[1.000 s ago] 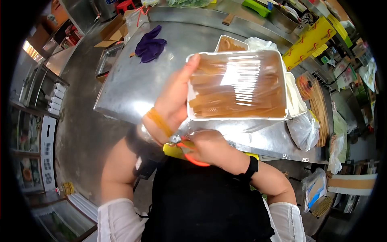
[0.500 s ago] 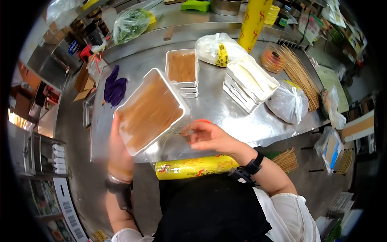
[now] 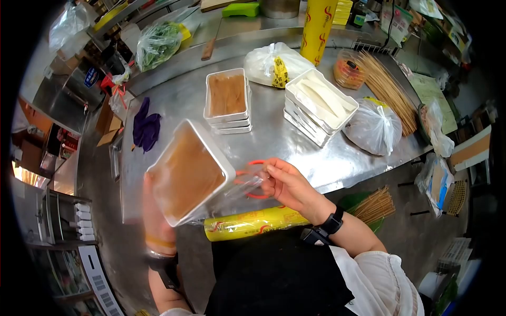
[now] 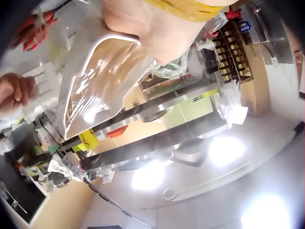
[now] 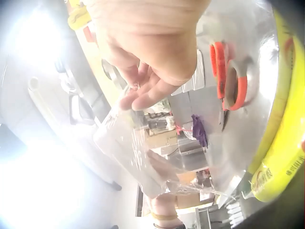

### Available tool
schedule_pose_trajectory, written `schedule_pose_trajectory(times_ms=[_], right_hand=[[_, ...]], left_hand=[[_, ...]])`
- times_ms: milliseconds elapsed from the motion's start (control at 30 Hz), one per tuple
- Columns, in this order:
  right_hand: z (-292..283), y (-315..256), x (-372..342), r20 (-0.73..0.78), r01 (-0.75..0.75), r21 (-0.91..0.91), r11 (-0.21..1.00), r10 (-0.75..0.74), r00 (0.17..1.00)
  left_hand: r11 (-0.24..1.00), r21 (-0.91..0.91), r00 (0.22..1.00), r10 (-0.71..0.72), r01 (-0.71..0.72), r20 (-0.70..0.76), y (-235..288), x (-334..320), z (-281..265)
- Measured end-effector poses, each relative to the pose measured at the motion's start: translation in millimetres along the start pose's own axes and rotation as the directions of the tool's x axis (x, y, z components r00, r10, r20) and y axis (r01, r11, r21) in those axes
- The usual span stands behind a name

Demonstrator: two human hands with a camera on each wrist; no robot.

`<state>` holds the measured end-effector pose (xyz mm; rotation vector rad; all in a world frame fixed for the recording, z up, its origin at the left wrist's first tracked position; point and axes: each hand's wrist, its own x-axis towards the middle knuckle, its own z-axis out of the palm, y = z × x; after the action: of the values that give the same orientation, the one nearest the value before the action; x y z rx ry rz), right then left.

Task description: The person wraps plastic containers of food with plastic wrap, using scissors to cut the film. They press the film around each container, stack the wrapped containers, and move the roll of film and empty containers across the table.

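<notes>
My left hand (image 3: 158, 205) grips a white tray (image 3: 227, 166) by its left side, above the table's front edge. The tray is tilted and holds flat brown strips (image 3: 192, 171) under clear plastic wrap, also visible in the left wrist view. To its right, my right hand (image 3: 290, 184) pinches a loose end of the plastic wrap (image 5: 136, 152) between thumb and fingers, stretching it away from the tray. Orange-handled scissors (image 5: 220, 71) lie on the metal table below the right hand, partly hidden by it in the head view.
A yellow wrap roll (image 3: 258, 222) lies at the table's front edge. Behind are stacked trays of brown strips (image 3: 227, 117), stacked trays of white pieces (image 3: 321, 100), white plastic bags (image 3: 374, 129), wooden skewers (image 3: 387, 95) and a purple cloth (image 3: 146, 125).
The right hand has let go of the scissors, now on the table, and has taken hold of the plastic wrap. The left hand has carried the tray left and tilted it.
</notes>
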<state>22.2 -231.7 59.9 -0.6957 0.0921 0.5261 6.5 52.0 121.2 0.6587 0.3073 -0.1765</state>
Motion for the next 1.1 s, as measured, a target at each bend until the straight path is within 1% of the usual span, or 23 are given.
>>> schedule_pose_trajectory(times_ms=[100, 167, 200, 233, 267, 300, 333, 367, 400, 433, 467, 533, 567, 667, 767, 867, 900, 933, 967, 1000, 1033, 1067, 1100], right_hand=[[-10.8, -2.0, -5.1, 0.044, 0.145, -0.116, 0.983, -0.141, 0.989], [-16.7, -6.6, -6.2, 0.087, 0.265, -0.224, 0.938, -0.251, 0.964], [-11.6, -10.7, -9.0, 0.122, 0.278, -0.316, 0.907, -0.252, 0.96], [-0.2, -18.4, -16.6, 0.156, 0.292, -0.403, 0.867, -0.25, 0.956], [9.7, -25.6, -23.4, 0.188, 0.309, -0.484, 0.819, -0.248, 0.95], [18.5, -27.6, -25.8, 0.241, 0.338, -0.482, 0.808, -0.249, 0.938], [24.2, -30.3, -26.5, 0.349, 0.441, -0.552, 0.708, -0.284, 0.893], [28.7, -34.0, -25.5, 0.458, 0.539, -0.601, 0.591, -0.298, 0.838], [33.7, -37.3, -23.9, 0.566, 0.631, -0.624, 0.461, -0.29, 0.772], [40.4, -38.4, -22.3, 0.626, 0.695, -0.614, 0.375, -0.306, 0.718], [43.8, -37.5, -21.6, 0.646, 0.682, -0.605, 0.41, -0.247, 0.722], [48.5, -36.1, -20.5, 0.687, 0.654, -0.588, 0.477, -0.133, 0.714], [49.9, -36.5, -20.5, 0.694, 0.656, -0.582, 0.48, -0.125, 0.709], [45.1, -27.7, -26.0, 0.621, 0.413, -0.586, 0.697, 0.06, 0.781], [40.2, -4.9, -32.7, 0.596, 0.31, -0.492, 0.814, 0.055, 0.801], [44.7, 11.2, -29.1, 0.506, 0.219, -0.491, 0.843, 0.071, 0.86], [45.0, 10.8, -26.6, 0.508, 0.256, -0.542, 0.8, 0.068, 0.859], [44.2, 10.8, -22.1, 0.47, 0.308, -0.618, 0.723, 0.027, 0.882], [42.1, 11.8, -16.6, 0.436, 0.349, -0.689, 0.635, -0.021, 0.9], [39.0, 13.2, -10.3, 0.411, 0.384, -0.753, 0.534, -0.074, 0.908], [31.2, 16.1, -3.2, 0.291, 0.318, -0.689, 0.651, -0.153, 0.944], [21.1, 21.6, 5.9, 0.17, 0.332, -0.618, 0.713, -0.29, 0.942], [20.5, 4.6, -0.2, 0.134, 0.236, -0.655, 0.718, -0.196, 0.971]], left_hand=[[0.973, 0.172, 0.979, 0.173, -0.154, -0.104, -12.4, -17.7, 10.9], [0.945, 0.289, 0.978, 0.188, -0.153, -0.095, -14.2, -24.8, -15.8], [0.926, 0.345, 0.976, 0.196, -0.153, -0.094, -15.6, -28.6, -30.4], [0.887, 0.437, 0.977, 0.202, -0.15, -0.075, -17.4, -32.7, -39.4], [0.849, 0.504, 0.981, 0.195, -0.159, -0.017, -19.6, -36.4, -48.4], [0.805, 0.569, 0.983, 0.177, -0.168, 0.041, -22.0, -40.3, -56.5], [0.758, 0.627, 0.984, 0.151, -0.178, 0.096, -25.0, -44.4, -61.1], [0.731, 0.668, 0.989, 0.136, -0.142, 0.061, -29.2, -49.4, -60.0], [0.706, 0.696, 0.99, 0.127, -0.134, 0.061, -32.7, -52.7, -61.2], [0.678, 0.724, 0.991, 0.119, -0.127, 0.062, -35.3, -55.7, -62.7], [0.649, 0.751, 0.992, 0.112, -0.122, 0.064, -37.1, -58.0, -63.5], [0.66, 0.742, 0.992, 0.106, -0.118, 0.064, -39.5, -61.7, -54.1], [0.666, 0.737, 0.993, 0.103, -0.118, 0.065, -38.9, -63.0, -49.0], [0.647, 0.753, 0.993, 0.066, -0.12, 0.101, -33.7, -67.4, -41.8], [0.609, 0.787, 0.995, 0.049, -0.099, 0.087, -34.1, -70.5, -43.1], [0.526, 0.85, 0.999, -0.001, -0.031, 0.037, -33.3, -71.5, -25.8], [0.521, 0.853, 1.0, 0.002, -0.026, 0.029, -33.1, -71.0, -24.9], [0.516, 0.857, 1.0, 0.006, -0.023, 0.023, -33.2, -69.7, -24.6], [0.509, 0.86, 1.0, 0.01, -0.021, 0.018, -33.0, -67.8, -24.2], [0.542, 0.839, 0.998, 0.056, -0.04, 0.012, -32.8, -64.3, -23.4], [0.575, 0.816, 0.994, 0.107, -0.063, 0.001, -33.0, -60.3, -22.6], [0.607, 0.79, 0.987, 0.161, -0.087, -0.015, -33.1, -56.6, -22.1], [0.696, 0.711, 0.967, 0.237, -0.101, -0.095, -36.1, -50.3, -20.1]])
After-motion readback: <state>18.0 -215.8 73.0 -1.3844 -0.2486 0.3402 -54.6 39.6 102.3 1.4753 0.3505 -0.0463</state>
